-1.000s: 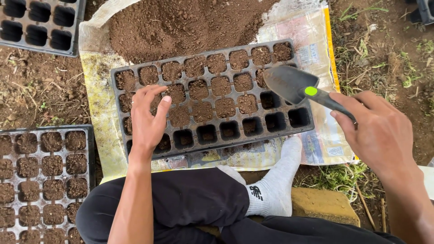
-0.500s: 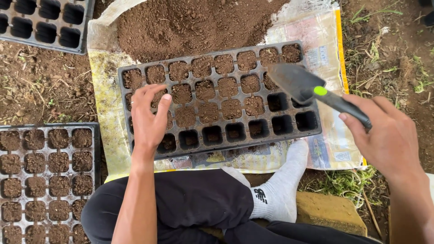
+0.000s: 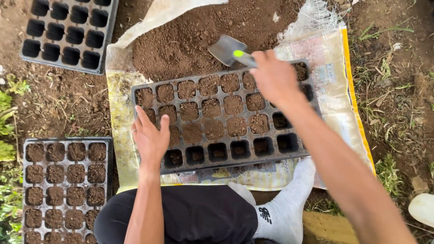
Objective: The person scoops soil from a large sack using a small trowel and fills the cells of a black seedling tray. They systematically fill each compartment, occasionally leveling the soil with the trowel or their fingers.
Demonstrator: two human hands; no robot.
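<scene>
A black seedling tray [image 3: 217, 153] lies on a white sack in front of me; most of its cells hold soil, the near row and some right cells are empty. My left hand [image 3: 150, 138] rests flat on the tray's left end, fingers spread over filled cells. My right hand [image 3: 271, 77] grips the green-marked handle of a small grey trowel [image 3: 226, 49], reaching over the tray's far edge. The trowel blade sits at the foot of the brown soil heap [image 3: 199, 31] piled on the sack.
An empty black tray [image 3: 68, 34] lies at the far left. A soil-filled tray [image 3: 63, 180] sits near left beside my knee. My white-socked foot [image 3: 285, 208] is below the tray. The sack [image 3: 339, 90] extends right onto bare ground with grass.
My right hand has swung the trowel from the tray's right side up and left to the soil heap. My left hand stays on the tray's left end.
</scene>
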